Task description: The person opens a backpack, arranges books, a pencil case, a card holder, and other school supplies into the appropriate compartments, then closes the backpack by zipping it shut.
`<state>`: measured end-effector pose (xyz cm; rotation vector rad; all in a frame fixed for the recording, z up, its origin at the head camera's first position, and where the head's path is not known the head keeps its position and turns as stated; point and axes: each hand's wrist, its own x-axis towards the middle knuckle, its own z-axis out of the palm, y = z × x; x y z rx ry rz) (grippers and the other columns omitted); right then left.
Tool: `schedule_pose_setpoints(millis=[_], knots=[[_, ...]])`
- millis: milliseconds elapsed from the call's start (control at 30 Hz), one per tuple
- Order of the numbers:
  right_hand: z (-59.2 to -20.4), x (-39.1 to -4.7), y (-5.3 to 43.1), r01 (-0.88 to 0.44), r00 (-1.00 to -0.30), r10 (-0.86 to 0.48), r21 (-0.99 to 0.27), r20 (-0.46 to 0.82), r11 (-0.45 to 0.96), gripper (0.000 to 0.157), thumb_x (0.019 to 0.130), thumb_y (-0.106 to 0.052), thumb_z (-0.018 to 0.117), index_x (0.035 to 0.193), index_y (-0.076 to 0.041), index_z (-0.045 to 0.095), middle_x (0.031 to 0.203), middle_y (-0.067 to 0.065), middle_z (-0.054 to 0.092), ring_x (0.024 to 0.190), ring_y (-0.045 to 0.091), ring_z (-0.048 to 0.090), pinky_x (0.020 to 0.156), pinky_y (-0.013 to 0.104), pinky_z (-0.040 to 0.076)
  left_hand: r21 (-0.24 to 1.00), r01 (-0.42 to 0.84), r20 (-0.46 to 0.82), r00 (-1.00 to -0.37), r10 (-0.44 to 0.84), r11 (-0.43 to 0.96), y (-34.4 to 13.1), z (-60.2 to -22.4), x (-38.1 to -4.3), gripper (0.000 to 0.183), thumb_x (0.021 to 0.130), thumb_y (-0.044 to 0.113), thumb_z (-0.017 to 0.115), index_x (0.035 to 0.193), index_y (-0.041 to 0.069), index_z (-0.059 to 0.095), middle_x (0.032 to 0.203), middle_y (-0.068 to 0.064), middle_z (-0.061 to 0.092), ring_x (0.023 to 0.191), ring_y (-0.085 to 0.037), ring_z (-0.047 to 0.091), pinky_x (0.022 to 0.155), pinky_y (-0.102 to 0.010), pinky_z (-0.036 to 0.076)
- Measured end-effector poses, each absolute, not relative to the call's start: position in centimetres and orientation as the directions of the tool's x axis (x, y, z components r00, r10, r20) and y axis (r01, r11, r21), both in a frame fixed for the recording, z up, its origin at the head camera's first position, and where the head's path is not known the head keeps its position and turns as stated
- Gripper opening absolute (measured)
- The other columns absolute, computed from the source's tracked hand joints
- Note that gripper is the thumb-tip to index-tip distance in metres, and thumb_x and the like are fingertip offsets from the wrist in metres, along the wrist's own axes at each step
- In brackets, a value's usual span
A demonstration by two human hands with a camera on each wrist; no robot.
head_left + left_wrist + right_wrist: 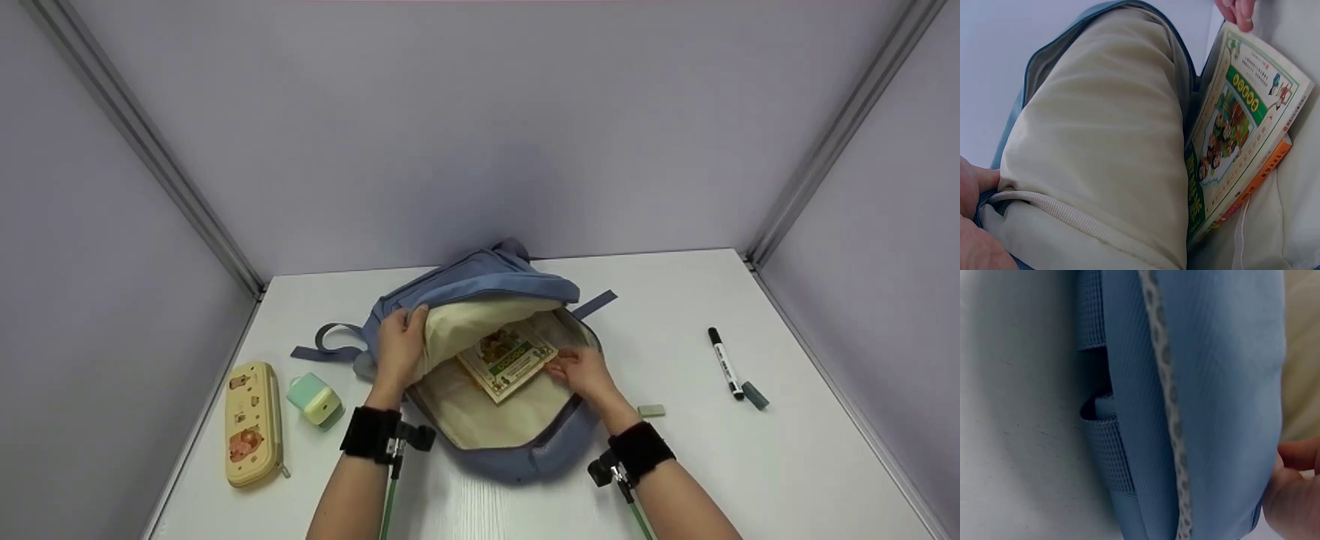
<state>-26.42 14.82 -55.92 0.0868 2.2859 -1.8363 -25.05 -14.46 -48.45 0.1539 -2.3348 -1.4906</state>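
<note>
A blue backpack point(517, 284) with a cream lining lies unzipped on the white table. My left hand point(400, 349) grips the edge of its raised front panel, thumb over the rim. Inside the bag is a picture-covered book point(514, 366) with a green band. At that book's corner, my right hand point(585, 371) pinches with its fingertips, also seen in the left wrist view. Beneath it an orange-spined book point(1270, 169) shows in the left wrist view; the lower ends of both are hidden behind the lining.
At left lie a yellow pencil case point(253, 424) and a small green-and-yellow block-shaped item point(315, 399). To the right are a black-and-white marker point(724, 364), a dark green piece point(755, 395) and a pale green eraser-like block point(651, 410). Grey walls enclose the table's back and sides.
</note>
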Motion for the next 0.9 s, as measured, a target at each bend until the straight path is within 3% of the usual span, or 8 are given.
schedule_pose_setpoints(millis=[167,367,533,633,733,800,900], knots=[[-55.6,-26.0,15.5,0.137,-0.954,-0.239,-0.973,-0.18,0.188,0.041,0.102,0.006,0.036,0.138,0.025,0.028,0.133,0.04,0.045,0.122,0.045,0.051,0.097,0.04,0.046,0.896,0.102,0.243,-0.927,-0.285,0.433,-14.4,-48.5,-25.0,0.038,0.1,0.023,0.058,0.066,0.011,0.045,0.062,0.0,0.039,0.058,-0.018,0.041,0.059,-0.032,0.035],[-53.5,-25.0,17.0,-0.011,-0.976,-0.21,-0.962,-0.048,0.272,0.033,0.101,0.002,0.047,0.13,0.018,0.048,0.117,0.031,0.061,0.108,0.038,0.063,0.089,0.041,0.052,0.909,0.104,0.228,-0.935,-0.273,0.404,-14.2,-48.6,-24.8,0.038,0.1,0.023,0.057,0.066,0.012,0.044,0.061,0.001,0.037,0.058,-0.018,0.041,0.059,-0.031,0.035],[-51.5,-25.1,18.0,-0.203,-0.979,-0.085,-0.908,0.185,0.366,0.02,0.097,-0.001,0.058,0.115,0.008,0.06,0.099,0.017,0.067,0.09,0.034,0.068,0.073,0.032,0.056,0.925,0.116,0.209,-0.95,-0.23,0.361,-14.0,-48.7,-24.4,0.037,0.1,0.024,0.056,0.068,0.012,0.044,0.064,0.001,0.039,0.061,-0.016,0.043,0.06,-0.03,0.037],[-50.8,-25.2,18.5,-0.31,-0.945,-0.038,-0.85,0.325,0.426,0.018,0.093,0.0,0.064,0.111,0.004,0.061,0.092,0.013,0.066,0.081,0.03,0.068,0.066,0.028,0.055,0.922,0.155,0.227,-0.959,-0.17,0.354,-13.8,-49.0,-23.8,0.035,0.1,0.022,0.058,0.07,0.01,0.046,0.064,0.001,0.04,0.061,-0.015,0.042,0.059,-0.03,0.036],[-50.5,-25.3,18.6,-0.377,-0.908,-0.038,-0.776,0.417,0.506,0.029,0.09,-0.001,0.069,0.118,0.001,0.061,0.096,0.013,0.063,0.08,0.024,0.067,0.067,0.033,0.054,0.917,0.208,0.244,-0.968,-0.065,0.339,-13.7,-49.2,-23.1,0.028,0.1,0.02,0.059,0.076,0.007,0.054,0.064,0.002,0.041,0.06,-0.014,0.042,0.059,-0.028,0.036],[-50.7,-25.4,18.7,-0.4,-0.897,-0.067,-0.738,0.437,0.544,0.037,0.089,-0.005,0.072,0.123,0.0,0.061,0.103,0.016,0.06,0.081,0.026,0.066,0.069,0.039,0.054,0.917,0.24,0.247,-0.969,0.019,0.32,-13.8,-49.4,-22.7,0.023,0.099,0.02,0.061,0.082,0.005,0.059,0.066,0.002,0.044,0.059,-0.013,0.042,0.057,-0.027,0.035],[-51.2,-25.6,18.7,-0.394,-0.908,-0.133,-0.703,0.397,0.592,0.036,0.089,-0.011,0.073,0.124,-0.005,0.066,0.11,0.017,0.056,0.086,0.027,0.064,0.073,0.042,0.052,0.917,0.271,0.238,-0.961,0.142,0.293,-14.0,-49.8,-22.1,0.018,0.098,0.02,0.063,0.091,0.003,0.064,0.068,0.001,0.047,0.058,-0.012,0.043,0.055,-0.025,0.034]])
